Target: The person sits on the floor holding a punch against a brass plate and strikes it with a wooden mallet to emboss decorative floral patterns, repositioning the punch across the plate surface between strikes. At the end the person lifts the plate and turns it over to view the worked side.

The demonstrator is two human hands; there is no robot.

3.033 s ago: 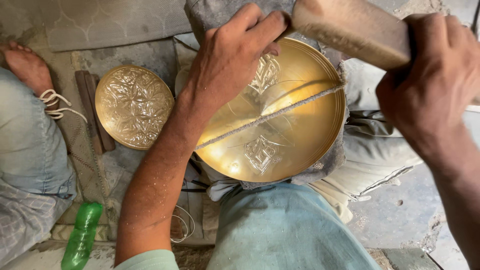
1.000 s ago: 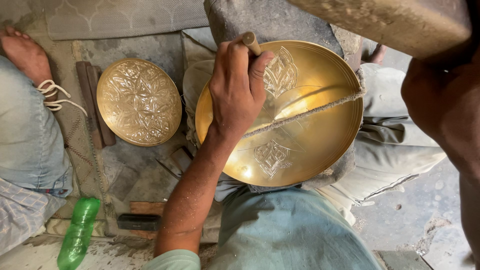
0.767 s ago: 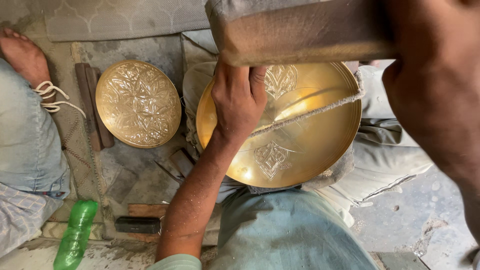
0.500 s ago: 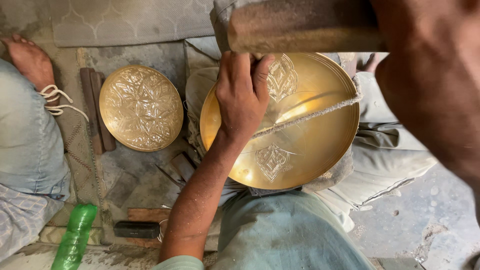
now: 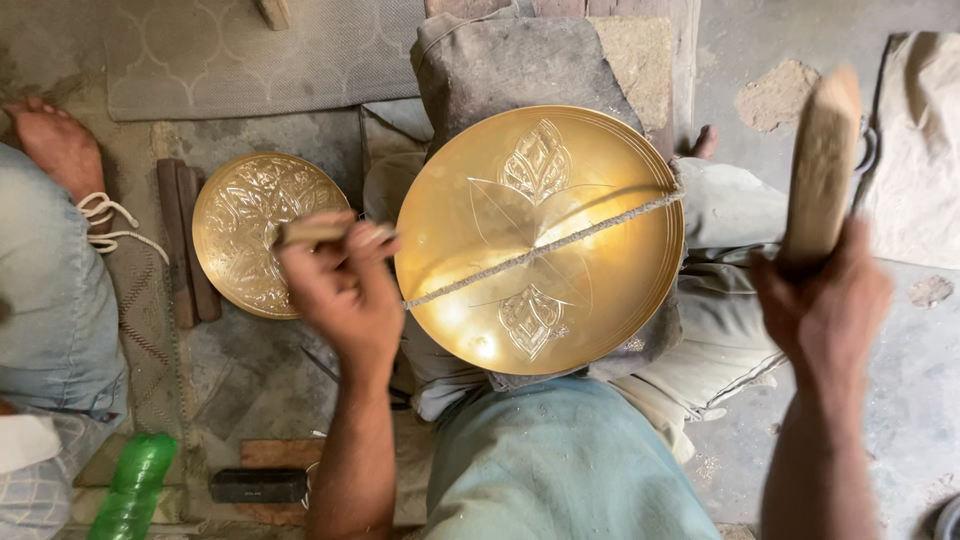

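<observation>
Glossy brass plate [image 5: 540, 240], rough wooden mallet [image 5: 820, 165].

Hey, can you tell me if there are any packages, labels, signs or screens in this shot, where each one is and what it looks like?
No signs, screens or readable labels show.
Green plastic bottle: bottom left corner on the floor, lying tilted, translucent green, no label visible.
Small black box: bottom left, lying on a wooden board beside the bottle; flat, oblong, plain black; what it is cannot be told.
</observation>
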